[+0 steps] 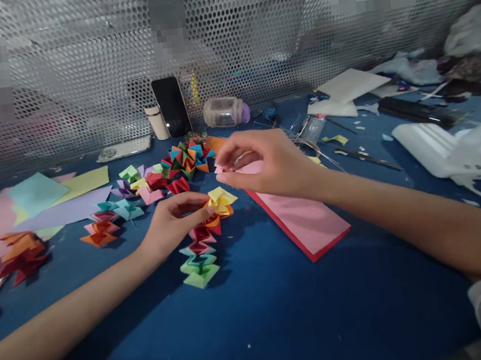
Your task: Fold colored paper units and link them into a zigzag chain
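My left hand (pixel 170 220) pinches the top of a chain of folded paper pieces (pixel 200 249), by its yellow end piece (pixel 222 200). The chain lies on the blue table (pixel 283 315) and runs down through orange, red, teal and green folds. My right hand (pixel 264 162) hovers just above and right of it, fingers curled, pinching the corner of a pink sheet from the stack of pink paper (pixel 302 222) with red sheets beneath.
Loose folded pieces (pixel 136 190) and a multicoloured paper star (pixel 187 157) lie behind the hands. Flat coloured sheets (pixel 50 203) sit at the left. A phone (pixel 171 106), a jar (pixel 223 112), scissors (pixel 367 157) and white clutter (pixel 438 150) line the back and right, before a perforated metal screen (pixel 79 77).
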{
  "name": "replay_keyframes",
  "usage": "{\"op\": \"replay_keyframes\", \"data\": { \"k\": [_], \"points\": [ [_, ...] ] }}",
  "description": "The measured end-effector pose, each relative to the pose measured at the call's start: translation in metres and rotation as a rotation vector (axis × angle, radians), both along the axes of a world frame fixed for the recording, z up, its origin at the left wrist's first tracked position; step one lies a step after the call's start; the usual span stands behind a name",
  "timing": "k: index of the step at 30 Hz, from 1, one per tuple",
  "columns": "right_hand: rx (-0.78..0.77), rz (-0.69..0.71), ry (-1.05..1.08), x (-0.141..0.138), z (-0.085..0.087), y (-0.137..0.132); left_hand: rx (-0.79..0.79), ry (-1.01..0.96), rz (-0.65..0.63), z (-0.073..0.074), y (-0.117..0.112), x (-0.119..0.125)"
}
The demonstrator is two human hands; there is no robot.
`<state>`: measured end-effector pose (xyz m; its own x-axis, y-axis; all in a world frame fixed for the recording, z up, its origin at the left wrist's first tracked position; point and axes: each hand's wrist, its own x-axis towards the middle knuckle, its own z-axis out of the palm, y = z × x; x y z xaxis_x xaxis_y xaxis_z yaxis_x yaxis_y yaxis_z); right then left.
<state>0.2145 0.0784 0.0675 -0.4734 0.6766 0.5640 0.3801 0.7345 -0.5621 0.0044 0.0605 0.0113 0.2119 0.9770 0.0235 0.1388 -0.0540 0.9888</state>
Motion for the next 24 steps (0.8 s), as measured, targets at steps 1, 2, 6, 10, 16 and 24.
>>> {"op": "replay_keyframes", "data": {
  "k": [1, 2, 6, 10, 16, 24],
  "points": [
    [-0.010, -0.018, -0.032, 0.004, 0.002, -0.003, -0.004, -0.020, 0.027, -0.001, 0.000, -0.001],
    [-0.015, -0.029, -0.062, 0.008, 0.001, -0.006, -0.007, -0.038, 0.048, -0.002, 0.001, -0.001],
    [-0.029, -0.031, -0.165, 0.015, -0.024, -0.016, 0.027, -0.061, 0.067, -0.006, 0.001, -0.002],
    [0.066, -0.079, -0.106, 0.009, -0.048, -0.019, 0.067, -0.030, 0.052, -0.005, -0.001, -0.002],
    [0.087, -0.083, 0.002, 0.004, -0.057, -0.020, 0.170, 0.141, 0.004, 0.000, -0.007, -0.002],
    [0.103, 0.002, 0.025, 0.008, -0.065, -0.013, 0.227, 0.147, -0.116, 0.006, -0.002, -0.005]
  ]
}}
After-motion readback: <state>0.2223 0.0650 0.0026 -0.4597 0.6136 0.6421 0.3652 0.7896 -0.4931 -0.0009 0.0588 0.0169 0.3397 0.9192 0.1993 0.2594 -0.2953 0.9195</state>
